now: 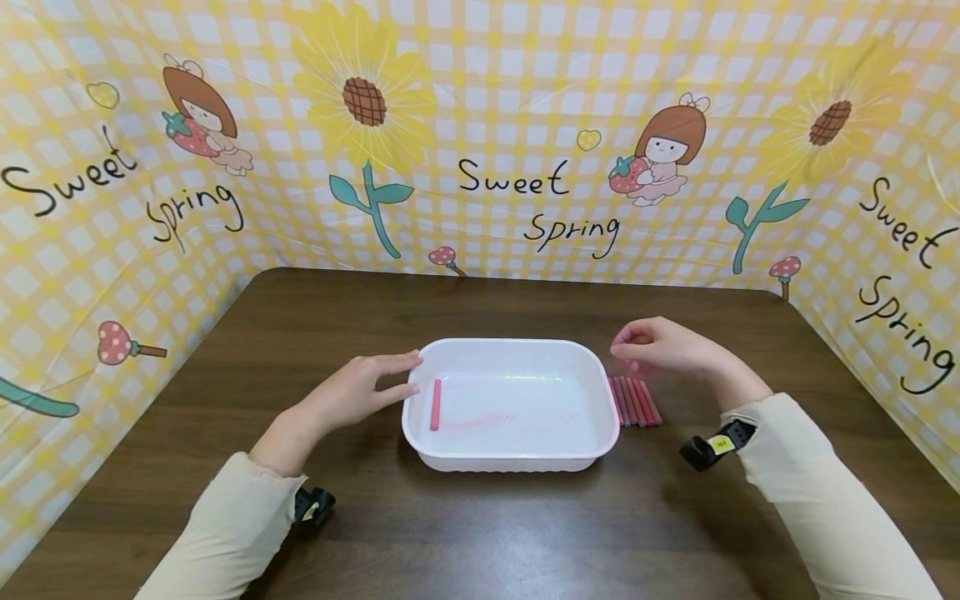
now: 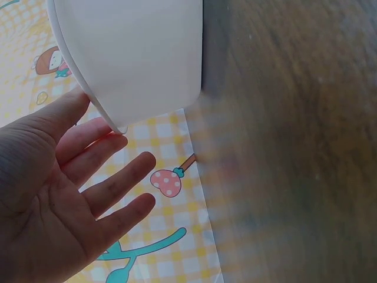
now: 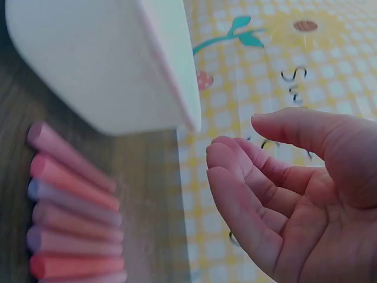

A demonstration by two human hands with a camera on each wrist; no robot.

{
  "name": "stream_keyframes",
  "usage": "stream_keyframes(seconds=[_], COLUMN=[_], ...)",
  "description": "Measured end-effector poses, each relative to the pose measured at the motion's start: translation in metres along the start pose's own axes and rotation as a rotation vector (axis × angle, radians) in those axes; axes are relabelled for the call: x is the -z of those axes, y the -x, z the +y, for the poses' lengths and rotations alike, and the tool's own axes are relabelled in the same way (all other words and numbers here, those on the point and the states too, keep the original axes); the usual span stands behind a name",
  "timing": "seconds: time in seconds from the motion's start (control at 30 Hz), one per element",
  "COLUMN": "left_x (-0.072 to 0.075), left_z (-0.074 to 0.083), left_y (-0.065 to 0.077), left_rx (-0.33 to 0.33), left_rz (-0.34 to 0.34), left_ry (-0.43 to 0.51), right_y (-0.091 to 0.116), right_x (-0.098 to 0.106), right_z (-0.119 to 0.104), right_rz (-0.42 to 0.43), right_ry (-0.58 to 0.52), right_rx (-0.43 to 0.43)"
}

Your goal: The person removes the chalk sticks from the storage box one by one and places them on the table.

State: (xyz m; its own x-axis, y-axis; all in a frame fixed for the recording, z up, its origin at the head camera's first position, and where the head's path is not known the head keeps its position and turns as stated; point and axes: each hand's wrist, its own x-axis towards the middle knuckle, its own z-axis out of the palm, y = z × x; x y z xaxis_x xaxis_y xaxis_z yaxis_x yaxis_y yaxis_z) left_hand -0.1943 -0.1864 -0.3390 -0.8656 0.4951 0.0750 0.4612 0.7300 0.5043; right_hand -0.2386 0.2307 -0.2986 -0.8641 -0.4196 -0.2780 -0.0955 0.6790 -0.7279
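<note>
A white rectangular tray (image 1: 510, 457) stands on the table, with one red-pink chalk stick (image 1: 436, 405) lying inside near its left wall. At the tray's left rim, my left hand (image 1: 358, 385) rests its thumb and fingertips spread along the edge; the left wrist view shows the fingers (image 2: 121, 186) loosely extended. My right hand (image 1: 660, 346) hovers just beyond the tray's right side, fingers loosely bent and thumb apart, holding nothing. Below it, a row of several chalk sticks (image 1: 636, 402) in pinks, reds and purple lies beside the tray, seen closer as chalk sticks (image 3: 76, 233) in the right wrist view.
Pink smears (image 1: 480, 419) mark the tray floor. The dark wooden table (image 1: 510, 533) ends at a yellow checked cloth (image 1: 495, 108) with printed sunflowers and girls, which stands behind and at both sides. Each wrist bears a black camera (image 1: 708, 450).
</note>
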Motion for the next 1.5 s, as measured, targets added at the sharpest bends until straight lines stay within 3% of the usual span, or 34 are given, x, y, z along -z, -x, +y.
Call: stream_keyframes(seconds=[0.23, 0.87, 1.13, 1.5], left_x=[0.000, 0.001, 0.001, 0.002], left_z=[0.000, -0.001, 0.000, 0.001], left_y=[0.000, 0.002, 0.002, 0.000], left_rx=[0.003, 0.017, 0.010, 0.009], left_rz=[-0.003, -0.015, -0.019, -0.014], left_ry=[0.003, 0.006, 0.008, 0.004], right_y=[-0.007, -0.029, -0.043, -0.067], right_x=[-0.009, -0.037, -0.049, -0.066], right_z=[-0.019, -0.056, -0.072, -0.088], right_rz=[-0.034, -0.112, -0.142, -0.238], right_ry=[0.009, 0.084, 0.057, 0.173], right_rx=[0.044, 0.049, 0.042, 0.093])
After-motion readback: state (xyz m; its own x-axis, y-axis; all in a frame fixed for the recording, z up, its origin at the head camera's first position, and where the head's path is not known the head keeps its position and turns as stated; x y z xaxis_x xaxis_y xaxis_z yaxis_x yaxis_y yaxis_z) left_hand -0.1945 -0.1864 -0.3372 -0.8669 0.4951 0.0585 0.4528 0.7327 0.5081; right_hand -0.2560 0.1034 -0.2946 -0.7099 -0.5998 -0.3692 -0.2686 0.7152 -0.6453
